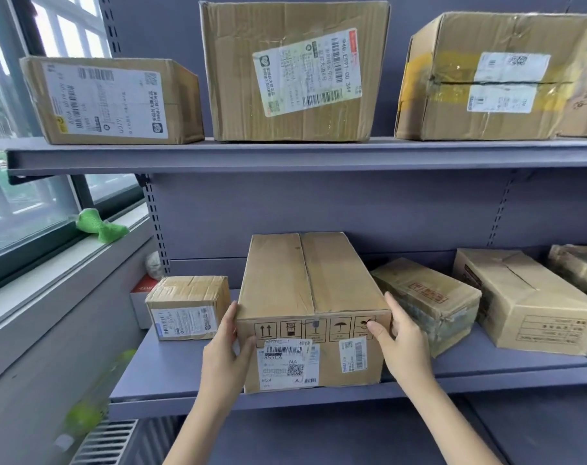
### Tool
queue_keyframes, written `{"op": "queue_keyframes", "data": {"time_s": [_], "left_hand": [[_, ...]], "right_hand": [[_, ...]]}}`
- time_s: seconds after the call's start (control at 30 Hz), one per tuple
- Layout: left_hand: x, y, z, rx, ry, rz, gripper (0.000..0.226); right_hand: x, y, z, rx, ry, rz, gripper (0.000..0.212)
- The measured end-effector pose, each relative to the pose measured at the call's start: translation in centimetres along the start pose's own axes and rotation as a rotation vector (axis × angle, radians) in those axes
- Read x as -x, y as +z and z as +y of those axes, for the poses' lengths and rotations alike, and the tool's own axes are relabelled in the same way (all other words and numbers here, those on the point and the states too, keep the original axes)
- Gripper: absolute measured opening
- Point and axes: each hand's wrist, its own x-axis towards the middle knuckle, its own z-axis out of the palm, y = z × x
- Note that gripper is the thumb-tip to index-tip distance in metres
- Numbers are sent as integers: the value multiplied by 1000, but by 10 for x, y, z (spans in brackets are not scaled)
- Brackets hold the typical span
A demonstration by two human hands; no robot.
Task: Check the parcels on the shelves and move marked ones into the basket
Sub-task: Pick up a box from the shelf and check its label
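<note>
The long box (314, 310) at the front of the lower shelf (171, 374) carries a white label (287, 364) reading "855CA", "NA", "M24". Directly above it, the big box (295, 72) has a label (307, 72) showing "E591 00 344".

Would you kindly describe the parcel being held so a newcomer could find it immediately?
Look at the lower shelf of the grey rack. The tall box stands at its front edge, between the left hand and right hand. Only it has a row of black handling symbols above its labels.
</note>
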Motion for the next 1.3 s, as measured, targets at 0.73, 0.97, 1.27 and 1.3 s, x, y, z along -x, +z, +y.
{"op": "queue_keyframes", "data": {"time_s": [0.73, 0.97, 1.27, 1.3], "left_hand": [[83, 84, -53, -143, -388, -71, 98], [105, 169, 3, 28, -426, -115, 94], [128, 259, 76, 127, -330, -76, 85], [128, 259, 79, 136, -348, -86, 87]], "right_hand": [[66, -30, 81, -250, 333, -49, 52], [55, -97, 134, -299, 349, -91, 53], [30, -161, 193, -300, 412, -99, 47], [24, -160, 195, -292, 406, -116, 47]]}}
